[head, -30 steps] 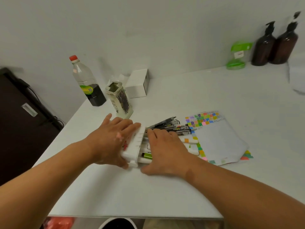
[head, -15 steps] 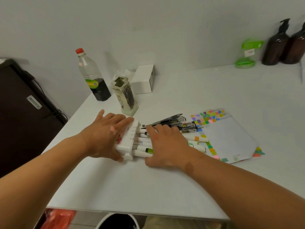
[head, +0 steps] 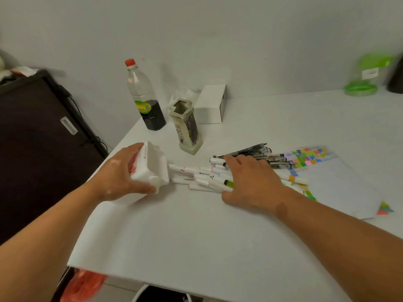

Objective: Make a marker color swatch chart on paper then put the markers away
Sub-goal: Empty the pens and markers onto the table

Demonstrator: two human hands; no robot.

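A: What is the left hand (head: pixel 117 177) doing?

B: It grips a white plastic marker case (head: pixel 152 168). The fingers curl over the far side and the thumb sits at the near lower corner. The case is tilted, with its open side turned toward the markers.

A: And the right hand (head: pixel 250 182)?

B: It lies palm down with the fingers straight and a little spread. It presses on the pile of white-barrelled markers (head: pixel 196 177). The index fingertip reaches the dark pens (head: pixel 250 152) that lie just behind them.

A: Where do the markers lie?

B: They are on the surface (head: pixel 196 236) between the two hands, roughly side by side. Two of them reach right up to the mouth of the case, but I cannot tell whether their ends are inside. Others run under the right hand and out onto the paper.

A: And the paper?

B: The sheet of paper (head: pixel 340 184) lies to the right, partly under the markers and pens. Rows of colour swatches (head: pixel 309 156) fill its far edge, and more run down its left edge.

A: What else is there?

B: A square ceramic pot (head: pixel 187 129) stands upright behind the markers. To its left is a clear bottle (head: pixel 144 101) with a red cap and dark liquid at the bottom. A white cardboard box (head: pixel 210 105) sits behind the pot, near the wall. A blurred green container (head: pixel 366 77) is at the far right. A dark cabinet (head: pixel 32 138) stands left of the surface, and an orange-red plastic bag (head: pixel 85 284) shows below the near edge.
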